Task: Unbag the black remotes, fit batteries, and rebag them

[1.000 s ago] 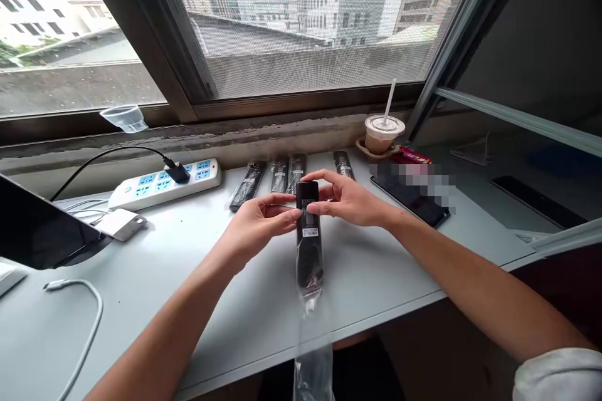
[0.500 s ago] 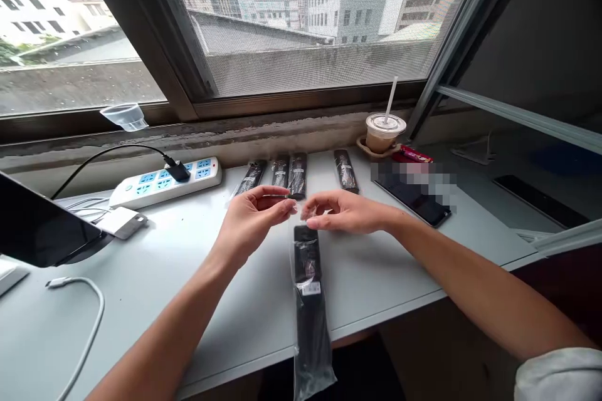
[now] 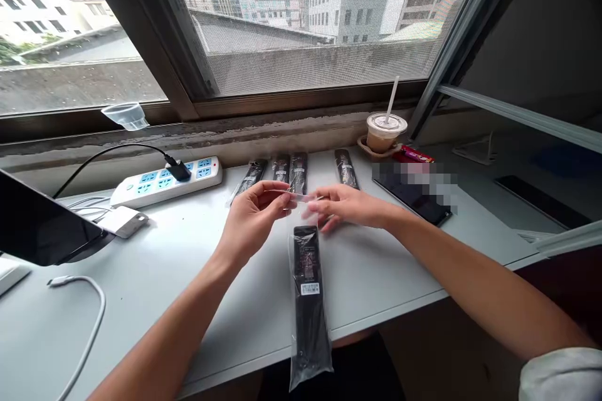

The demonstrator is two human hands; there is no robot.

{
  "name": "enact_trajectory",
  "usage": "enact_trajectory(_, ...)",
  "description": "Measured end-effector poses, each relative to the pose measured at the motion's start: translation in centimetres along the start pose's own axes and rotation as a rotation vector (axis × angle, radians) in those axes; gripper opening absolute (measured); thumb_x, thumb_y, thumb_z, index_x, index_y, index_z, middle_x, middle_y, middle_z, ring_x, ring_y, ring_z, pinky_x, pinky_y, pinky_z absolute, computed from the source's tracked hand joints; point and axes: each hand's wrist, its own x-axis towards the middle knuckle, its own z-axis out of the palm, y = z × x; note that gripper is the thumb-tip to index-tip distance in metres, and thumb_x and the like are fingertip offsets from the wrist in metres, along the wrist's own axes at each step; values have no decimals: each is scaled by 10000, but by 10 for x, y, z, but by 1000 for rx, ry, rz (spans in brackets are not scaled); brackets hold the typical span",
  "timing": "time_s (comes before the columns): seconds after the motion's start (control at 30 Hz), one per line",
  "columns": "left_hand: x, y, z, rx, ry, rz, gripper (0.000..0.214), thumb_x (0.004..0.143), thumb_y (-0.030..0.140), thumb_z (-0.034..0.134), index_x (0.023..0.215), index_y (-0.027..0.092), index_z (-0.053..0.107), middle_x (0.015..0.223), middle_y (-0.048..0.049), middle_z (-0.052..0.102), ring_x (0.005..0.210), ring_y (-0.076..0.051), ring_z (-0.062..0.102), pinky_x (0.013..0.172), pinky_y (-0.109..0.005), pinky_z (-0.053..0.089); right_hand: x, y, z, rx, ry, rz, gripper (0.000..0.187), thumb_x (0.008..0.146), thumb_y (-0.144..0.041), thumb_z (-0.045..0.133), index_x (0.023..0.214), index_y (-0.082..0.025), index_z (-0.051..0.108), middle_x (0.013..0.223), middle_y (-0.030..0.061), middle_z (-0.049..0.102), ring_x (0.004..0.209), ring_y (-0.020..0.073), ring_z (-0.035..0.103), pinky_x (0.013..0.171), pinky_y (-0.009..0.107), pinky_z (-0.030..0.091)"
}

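Note:
A clear plastic bag point(image 3: 305, 210) holds a long, dark packed item point(image 3: 308, 263) with a white barcode label; I cannot make out what the item is. The bag lies lengthwise before me, its lower end reaching past the desk's front edge. At its top edge, my left hand point(image 3: 256, 216) pinches the left corner between thumb and fingers. My right hand point(image 3: 345, 205) has thumb and forefinger closed on the right side of that edge, its other fingers curling beneath. Between the two hands the film is stretched out.
Several similar dark packages point(image 3: 298, 173) lie behind my hands. A power strip point(image 3: 164, 182), a white charger point(image 3: 123, 221) and a cable point(image 3: 96, 326) are on the left. At right are a tablet-like black slab point(image 3: 414, 200) and an iced drink point(image 3: 385, 133) under the window.
The bag's top edge is now stretched flatter between my hands. My right hand's lower fingers have spread beneath the film. The package's lower end has shifted slightly left and up.

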Motion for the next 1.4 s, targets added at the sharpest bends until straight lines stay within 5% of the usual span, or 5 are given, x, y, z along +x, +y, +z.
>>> enact_trajectory(0.2, 3, -4, -2, -95, 87, 7, 527, 831, 460, 871, 1229, 172, 680, 1178, -111, 775, 1057, -239, 749, 1005, -442, 603, -5, -5, -1, -25, -139, 37, 437, 918, -519, 789, 1183, -171, 808, 1057, 105, 823, 966, 219, 792, 815, 314, 656)
enact_trajectory(0.43, 4, -2, -13, 26, -244, -205, 431, 791, 510, 888, 1034, 168, 786, 1092, -101, 759, 986, -232, 711, 862, -365, 587, -3, -4, -4, 38, 54, -64, 408, 876, -465, 844, 1186, -203, 804, 1102, 104, 829, 1020, 252, 797, 760, 313, 672)
enact_trajectory(0.73, 5, -3, -12, -83, -232, -79, 206, 872, 333, 732, 972, 185, 833, 1029, -90, 783, 990, -239, 708, 957, -397, 572, 1, 0, -4, 104, 207, -150, 186, 779, -329, 857, 900, -187, 845, 895, 62, 800, 864, 205, 777, 757, 327, 656)
enact_trajectory(1.13, -1, 8, 9, 134, -141, -120, 567, 736, 488, 913, 1142, 175, 670, 961, -84, 781, 906, -257, 745, 859, -417, 579, 4, -1, -6, 176, 253, -181, 209, 849, -356, 780, 923, -165, 822, 1013, 85, 762, 910, 186, 707, 865, 361, 640)
enact_trajectory(1.4, 74, 19, 44, 460, -77, 99, 528, 766, 315, 841, 1245, 151, 689, 1066, -114, 756, 949, -262, 717, 791, -359, 551, 6, -8, -31, 233, 754, -484, 247, 853, -423, 741, 1008, -231, 718, 1181, 52, 697, 1031, 197, 683, 743, 262, 557)
